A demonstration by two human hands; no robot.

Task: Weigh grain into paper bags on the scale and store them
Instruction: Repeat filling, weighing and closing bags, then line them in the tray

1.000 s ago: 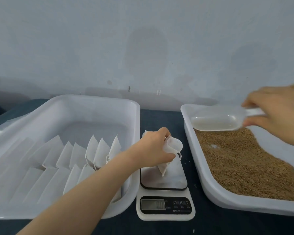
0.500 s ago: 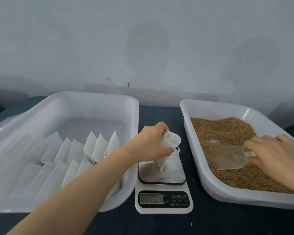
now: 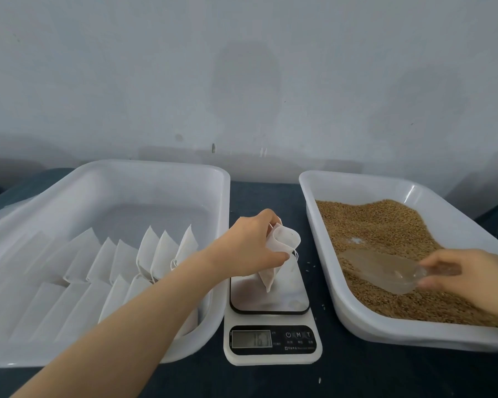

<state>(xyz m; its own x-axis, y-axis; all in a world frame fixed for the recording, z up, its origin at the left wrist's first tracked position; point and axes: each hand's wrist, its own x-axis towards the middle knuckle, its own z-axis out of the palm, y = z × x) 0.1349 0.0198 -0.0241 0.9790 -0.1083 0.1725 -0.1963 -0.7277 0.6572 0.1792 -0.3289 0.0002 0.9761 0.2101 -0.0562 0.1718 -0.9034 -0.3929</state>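
White paper bags point(image 3: 153, 255) stand in a white tub point(image 3: 167, 173). Golden-brown grain point(image 3: 385, 225) fills a white tray point(image 3: 357, 182). The scale point(image 3: 272, 334) is white with a black panel; the bench point(image 3: 270, 193) is dark blue.

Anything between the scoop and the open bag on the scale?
Only the wall of the grain tray nearest the bag; the scoop in the right hand must lift over it. Otherwise nothing visible; the left hand holds the bag open.
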